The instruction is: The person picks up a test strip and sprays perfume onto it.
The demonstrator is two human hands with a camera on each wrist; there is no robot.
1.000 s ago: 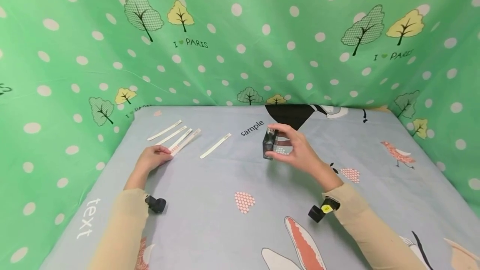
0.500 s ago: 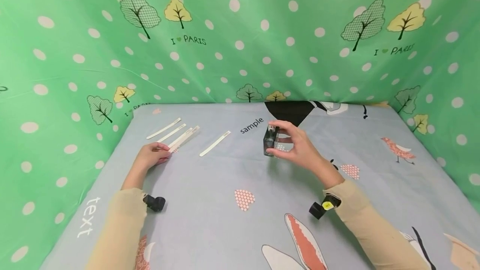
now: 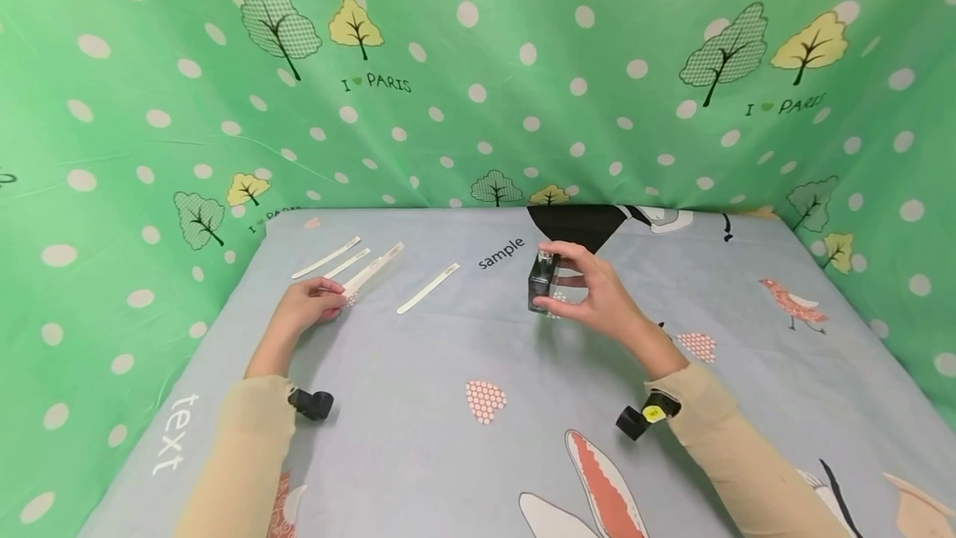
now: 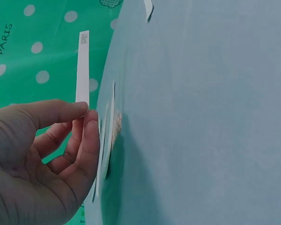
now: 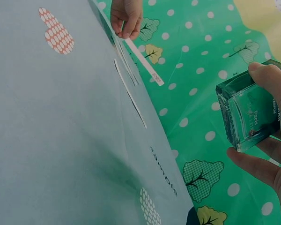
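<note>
My left hand (image 3: pixel 306 305) pinches the end of a white paper test strip (image 4: pixel 83 70) between thumb and fingers. In the left wrist view the strip points up and away, raised off the cloth, with small print at its far end. My right hand (image 3: pixel 593 297) holds a dark glass perfume bottle (image 3: pixel 541 285) upright above the cloth. A finger lies on the bottle's top and the thumb is at its base. In the right wrist view the bottle (image 5: pixel 250 110) shows clear thick edges and lettering. The two hands are well apart.
Several more strips lie fanned on the cloth near my left hand, one of them a white strip (image 3: pixel 326 258). A single strip (image 3: pixel 428 289) lies apart, between the hands. The printed blue-grey cloth (image 3: pixel 418 438) meets a green dotted curtain (image 3: pixel 448 65) behind.
The strip in my left hand dips slightly, then rises and shifts a little to the right. The bottle drifts slightly right in my right hand. Both grips stay the same.
</note>
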